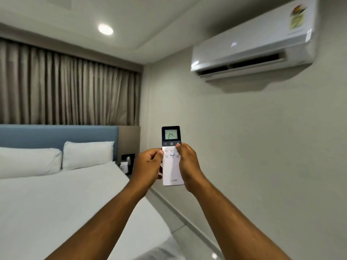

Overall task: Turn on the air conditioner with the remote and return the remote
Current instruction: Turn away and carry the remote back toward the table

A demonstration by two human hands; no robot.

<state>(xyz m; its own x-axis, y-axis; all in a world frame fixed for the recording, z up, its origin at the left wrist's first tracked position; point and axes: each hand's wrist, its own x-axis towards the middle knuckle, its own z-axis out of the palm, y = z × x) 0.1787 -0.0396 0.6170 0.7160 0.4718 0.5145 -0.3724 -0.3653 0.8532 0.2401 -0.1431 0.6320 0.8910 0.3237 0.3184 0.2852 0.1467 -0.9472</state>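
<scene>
Remote (172, 166) sits upright between my two hands, held out in front of me over the gap between the bed (65, 203) and the wall. My left hand (148, 166) wraps its left edge, fingers curled closed around the back and the thumb tip pressed on the front beside the upper buttons. My right hand (187, 164) clamps the right edge the same way, its thumb lying over the plus key at the right end of the dark button strip. The lit screen at the top of the remote reads 24, and the lower white body is bare between my palms.

Beyond my left hand, two white pillows (56, 156) lean against a blue headboard (56, 134), with closed curtains (69, 87) above. High on the wall to the right hangs the air conditioner (253, 44), its bottom flap open and a faint display glowing on its front.
</scene>
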